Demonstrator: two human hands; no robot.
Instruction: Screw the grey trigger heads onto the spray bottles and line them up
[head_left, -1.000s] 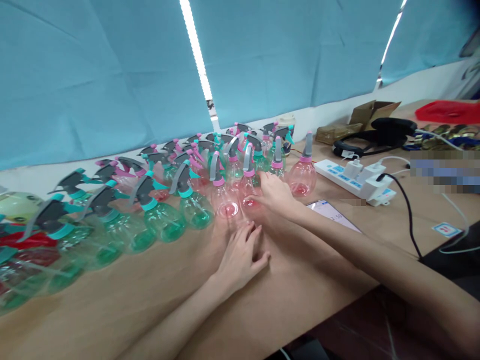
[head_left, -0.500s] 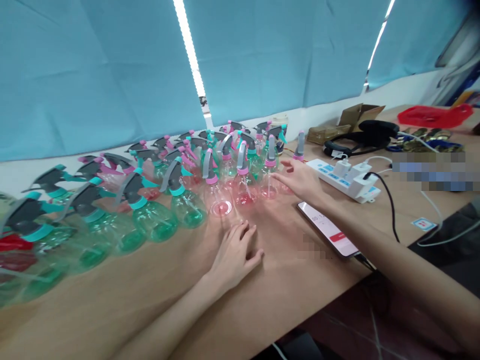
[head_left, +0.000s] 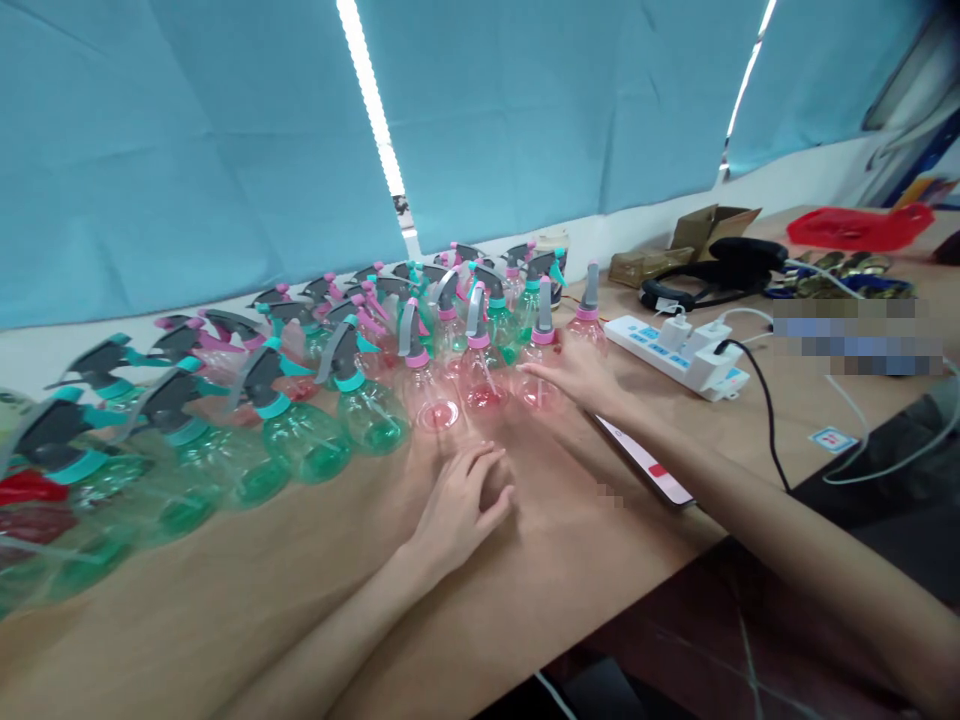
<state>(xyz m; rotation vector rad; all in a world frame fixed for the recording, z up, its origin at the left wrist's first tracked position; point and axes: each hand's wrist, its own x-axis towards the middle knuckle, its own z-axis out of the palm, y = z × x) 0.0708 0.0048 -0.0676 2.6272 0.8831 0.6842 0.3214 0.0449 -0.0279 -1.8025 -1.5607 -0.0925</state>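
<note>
My right hand [head_left: 583, 376] is around the right side of a clear pink spray bottle [head_left: 534, 385] with a grey trigger head and pink collar. Its thumb crosses the front of the bottle; the other fingers are largely hidden behind it. Another pink spray bottle [head_left: 587, 325] stands just beyond this hand. On the brown tabletop [head_left: 480, 610] lies my left hand [head_left: 457, 515], empty, its fingers loosely bent and apart. Ahead of it stand two more pink bottles, one with a round clear base [head_left: 433, 405] and one beside it [head_left: 484, 375]. Green spray bottles [head_left: 306, 435] line up to the left.
Many more spray bottles crowd back to the blue curtain [head_left: 225, 140]. Under my right forearm lies a phone [head_left: 645, 465]. A white power strip [head_left: 675, 355] with plugs and cables, a black headset [head_left: 712, 272], a cardboard box [head_left: 712, 228] and a red tray [head_left: 859, 228] are to the right.
My right hand has moved slightly left and closed around the pink bottle, which has shifted a little right and toward me. My left hand stays in about the same place.
</note>
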